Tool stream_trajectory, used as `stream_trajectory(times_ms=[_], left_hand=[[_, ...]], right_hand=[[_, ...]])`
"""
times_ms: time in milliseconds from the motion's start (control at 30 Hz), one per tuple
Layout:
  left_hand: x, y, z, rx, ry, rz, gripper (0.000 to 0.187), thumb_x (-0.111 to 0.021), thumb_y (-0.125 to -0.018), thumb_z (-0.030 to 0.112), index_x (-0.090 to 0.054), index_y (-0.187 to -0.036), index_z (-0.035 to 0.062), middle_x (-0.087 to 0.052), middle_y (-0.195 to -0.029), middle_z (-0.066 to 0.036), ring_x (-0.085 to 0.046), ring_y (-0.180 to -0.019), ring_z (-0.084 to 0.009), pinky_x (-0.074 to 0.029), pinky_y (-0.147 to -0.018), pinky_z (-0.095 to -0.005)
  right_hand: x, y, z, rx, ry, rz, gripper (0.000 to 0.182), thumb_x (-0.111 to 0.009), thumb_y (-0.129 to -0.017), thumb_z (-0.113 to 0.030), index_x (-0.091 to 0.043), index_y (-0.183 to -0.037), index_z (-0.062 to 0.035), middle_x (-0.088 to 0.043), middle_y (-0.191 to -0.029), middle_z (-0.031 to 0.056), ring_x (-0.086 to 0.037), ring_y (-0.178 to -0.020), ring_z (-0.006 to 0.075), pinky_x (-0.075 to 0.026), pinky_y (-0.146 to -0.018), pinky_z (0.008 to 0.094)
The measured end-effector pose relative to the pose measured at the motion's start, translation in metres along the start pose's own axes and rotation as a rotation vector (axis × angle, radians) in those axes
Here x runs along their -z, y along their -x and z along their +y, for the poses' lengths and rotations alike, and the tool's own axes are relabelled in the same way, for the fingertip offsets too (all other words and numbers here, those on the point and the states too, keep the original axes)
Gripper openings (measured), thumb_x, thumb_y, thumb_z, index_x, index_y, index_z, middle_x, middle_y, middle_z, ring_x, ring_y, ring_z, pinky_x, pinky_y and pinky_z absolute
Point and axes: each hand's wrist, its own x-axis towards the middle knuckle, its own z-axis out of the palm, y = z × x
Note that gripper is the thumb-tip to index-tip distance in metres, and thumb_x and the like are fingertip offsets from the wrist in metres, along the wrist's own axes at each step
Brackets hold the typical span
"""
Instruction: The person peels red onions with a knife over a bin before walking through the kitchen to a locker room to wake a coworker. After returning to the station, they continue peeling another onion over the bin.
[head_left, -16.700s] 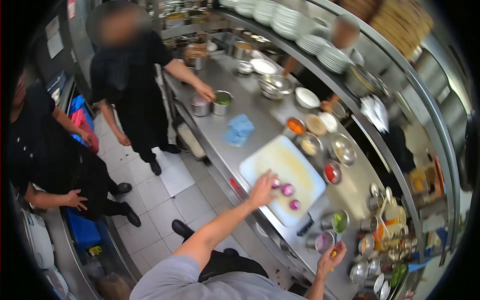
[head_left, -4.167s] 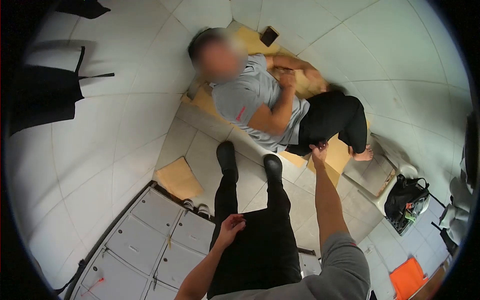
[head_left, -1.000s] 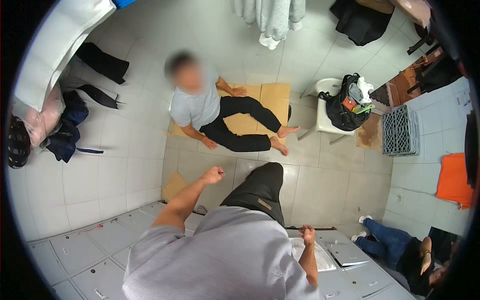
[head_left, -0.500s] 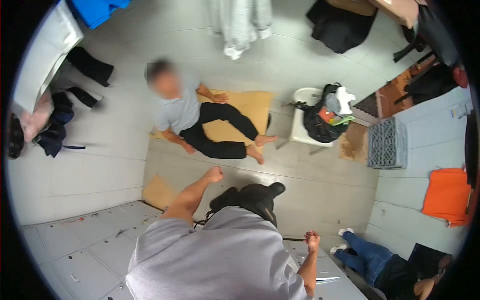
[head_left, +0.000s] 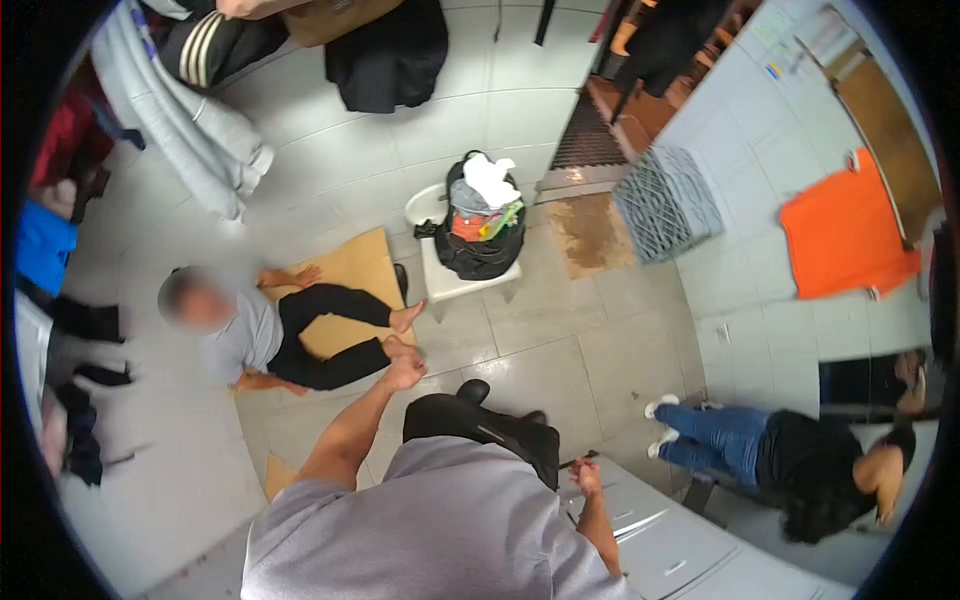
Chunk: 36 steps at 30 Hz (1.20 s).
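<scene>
My left hand [head_left: 405, 372] is stretched forward at the end of a bare forearm, its fingers curled into a fist with nothing showing in it. In this view it overlaps the bare foot of a person [head_left: 240, 320] who sits on a flattened cardboard sheet [head_left: 350, 262]. My right hand [head_left: 587, 477] is low at my right side, close to the edge of the light grey lockers [head_left: 690, 560]. Its fingers are loosely curled in and no object shows in them. Below me are my dark trousers [head_left: 480, 428] and one dark shoe [head_left: 473, 391].
A white chair [head_left: 455, 287] holds a stuffed black bag [head_left: 485, 255]. Beyond it stand a grey crate [head_left: 665, 205] and a doorway mat [head_left: 597, 130]. Another person [head_left: 810, 460] stands at the right. An orange cloth [head_left: 845, 230] and other clothes hang along the walls.
My view has turned to the right, so the seated person and chair sit further left. The standing person is in fuller view. Both hands stay curled.
</scene>
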Motion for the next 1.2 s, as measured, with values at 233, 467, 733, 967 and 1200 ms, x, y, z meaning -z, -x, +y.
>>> stream_trajectory(times_ms=[233,467,733,967,1200], left_hand=[[-0.027,-0.051,0.126,0.184,-0.016,0.098,0.035,-0.065,-0.084,0.032,-0.066,-0.096,-0.0009,-0.07,-0.094,-0.024,-0.067,-0.092,-0.0384,-0.052,-0.081,-0.0461],[-0.119,-0.023,0.196,0.454,0.006,0.186,0.039,-0.067,-0.083,0.031,-0.069,-0.107,0.0002,-0.07,-0.104,-0.025,-0.066,-0.103,-0.0408,-0.051,-0.092,-0.0443],[-0.223,0.018,0.234,0.646,0.012,0.193,0.037,-0.067,-0.081,0.031,-0.07,-0.101,-0.0007,-0.071,-0.102,-0.024,-0.067,-0.1,-0.0394,-0.052,-0.09,-0.0436],[-0.279,-0.019,0.249,0.811,0.136,0.314,0.037,-0.067,-0.082,0.031,-0.071,-0.103,0.0005,-0.071,-0.104,-0.023,-0.067,-0.102,-0.0372,-0.053,-0.09,-0.0424],[-0.279,-0.117,0.286,0.798,0.233,0.383,0.038,-0.066,-0.081,0.032,-0.072,-0.103,0.0017,-0.071,-0.107,-0.023,-0.067,-0.104,-0.0372,-0.053,-0.093,-0.0419]], right_hand=[[0.104,-0.064,0.024,-0.056,0.091,-0.255,0.034,-0.05,-0.096,-0.028,-0.061,-0.118,-0.0044,-0.068,-0.091,0.0068,-0.065,-0.074,0.0203,-0.055,-0.061,0.038],[0.252,-0.206,-0.092,0.048,0.201,-0.4,0.036,-0.052,-0.095,-0.031,-0.061,-0.117,-0.0043,-0.068,-0.095,0.0071,-0.065,-0.073,0.0199,-0.054,-0.058,0.0354],[0.323,-0.346,-0.293,0.195,0.35,-0.297,0.026,-0.052,-0.095,-0.022,-0.06,-0.114,-0.007,-0.067,-0.091,0.0095,-0.067,-0.077,0.0219,-0.054,-0.056,0.0356],[0.307,-0.411,-0.41,0.247,0.472,-0.451,0.02,-0.053,-0.095,-0.019,-0.061,-0.107,-0.005,-0.066,-0.09,0.009,-0.068,-0.077,0.0226,-0.054,-0.057,0.0363],[0.3,-0.436,-0.481,0.23,0.534,-0.545,0.026,-0.058,-0.097,-0.024,-0.061,-0.111,-0.0021,-0.066,-0.095,0.0118,-0.069,-0.082,0.0246,-0.057,-0.062,0.0384]])
